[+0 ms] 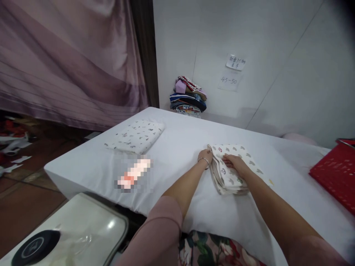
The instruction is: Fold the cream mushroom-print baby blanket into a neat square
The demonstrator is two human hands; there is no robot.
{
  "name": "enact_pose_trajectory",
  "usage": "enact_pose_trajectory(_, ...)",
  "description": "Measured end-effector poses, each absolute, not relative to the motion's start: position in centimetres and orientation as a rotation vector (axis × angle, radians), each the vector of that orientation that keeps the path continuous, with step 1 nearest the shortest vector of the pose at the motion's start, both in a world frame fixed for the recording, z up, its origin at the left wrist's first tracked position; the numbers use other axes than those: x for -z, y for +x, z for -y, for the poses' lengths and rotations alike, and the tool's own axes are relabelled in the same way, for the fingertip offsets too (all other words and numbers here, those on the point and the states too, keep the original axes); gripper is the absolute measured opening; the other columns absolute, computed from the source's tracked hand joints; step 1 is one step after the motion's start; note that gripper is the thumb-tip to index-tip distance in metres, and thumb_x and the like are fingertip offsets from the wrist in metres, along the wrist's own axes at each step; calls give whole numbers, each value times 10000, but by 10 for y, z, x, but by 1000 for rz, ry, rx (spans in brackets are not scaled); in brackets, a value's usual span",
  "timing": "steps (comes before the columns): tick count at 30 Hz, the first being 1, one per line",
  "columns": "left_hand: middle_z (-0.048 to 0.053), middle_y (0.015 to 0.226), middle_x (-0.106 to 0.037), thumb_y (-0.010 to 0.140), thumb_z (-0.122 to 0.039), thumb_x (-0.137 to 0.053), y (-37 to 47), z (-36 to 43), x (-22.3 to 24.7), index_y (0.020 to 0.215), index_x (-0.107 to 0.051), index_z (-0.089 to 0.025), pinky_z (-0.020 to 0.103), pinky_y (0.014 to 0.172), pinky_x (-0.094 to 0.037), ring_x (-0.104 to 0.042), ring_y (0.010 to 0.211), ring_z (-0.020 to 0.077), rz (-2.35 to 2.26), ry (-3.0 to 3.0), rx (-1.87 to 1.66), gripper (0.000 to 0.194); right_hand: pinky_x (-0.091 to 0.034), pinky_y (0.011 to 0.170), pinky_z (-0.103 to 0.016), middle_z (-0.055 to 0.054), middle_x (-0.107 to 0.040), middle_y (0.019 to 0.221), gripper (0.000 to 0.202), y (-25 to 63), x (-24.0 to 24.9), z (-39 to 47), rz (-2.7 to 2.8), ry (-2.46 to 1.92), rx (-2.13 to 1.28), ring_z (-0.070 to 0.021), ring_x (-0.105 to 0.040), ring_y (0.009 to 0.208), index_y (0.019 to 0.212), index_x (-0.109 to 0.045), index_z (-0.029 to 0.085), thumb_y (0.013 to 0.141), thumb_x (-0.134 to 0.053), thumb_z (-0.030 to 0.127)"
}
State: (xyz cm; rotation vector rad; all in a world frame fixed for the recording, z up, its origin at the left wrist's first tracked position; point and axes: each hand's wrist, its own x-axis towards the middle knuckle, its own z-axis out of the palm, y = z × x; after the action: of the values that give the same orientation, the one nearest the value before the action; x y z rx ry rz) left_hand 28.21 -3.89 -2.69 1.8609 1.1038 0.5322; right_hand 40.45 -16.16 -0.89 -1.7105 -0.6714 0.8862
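Note:
A folded white cloth with grey mushroom-like prints [235,177] lies in several layers on the white-covered table [177,147]. At its left edge, my left hand [205,156], with a bracelet at the wrist, has its fingers closed on the cloth's far left corner. My right hand [234,162] rests on top of the same cloth, palm down, its fingers stretched toward the left hand. Farther left on the table lies another folded white cloth with small grey prints [135,136], touched by neither hand.
A blurred-out patch [134,173] covers something on the table's left. A red item [335,171] is at the right edge. Folded fabrics [188,96] are stacked by the wall. At the lower left stands a pale surface with a dark round part [36,248].

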Motion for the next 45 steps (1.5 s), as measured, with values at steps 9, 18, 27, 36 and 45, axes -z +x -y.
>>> enact_pose_trajectory(9,43,1076,-667,809,-195,-479,297,18,35,1013,-683,-242,248,836,-431,-595,1007,200,-1150,1895,-523,291,-507,684,-274,-70,-693,871,252,405,19,162,742,-1739,-792,-155,-621,760,848,-686,178,687,-627,362)
enact_pose_trajectory(18,102,1004,-682,788,-304,-525,303,12,34,899,-702,-183,277,800,-439,-608,966,228,-1238,1923,-465,242,-497,726,-294,-49,-694,853,299,402,23,162,735,-1745,-759,-171,-621,793,900,-681,178,658,-631,347)
enact_pose_trajectory(27,84,926,-702,742,-406,-558,306,21,30,861,-714,-211,274,709,-458,-638,867,233,-1186,1904,-412,276,-484,675,-291,-21,-684,792,317,404,29,163,868,-1795,-677,-153,-589,691,911,-683,192,681,-601,393)
enact_pose_trajectory(36,68,942,-691,799,-333,-508,305,14,42,890,-665,-180,248,734,-460,-629,870,184,-1271,1736,-542,237,-470,745,-299,-32,-695,911,352,404,34,165,949,-1780,-636,-175,-605,812,973,-676,198,708,-588,412)
enact_pose_trajectory(45,32,915,-678,772,-221,-548,303,14,44,861,-601,-195,230,741,-456,-615,833,146,-1332,1675,-618,106,-464,797,-317,-33,-695,943,326,401,31,166,936,-1814,-623,-187,-613,854,949,-686,208,707,-588,404)
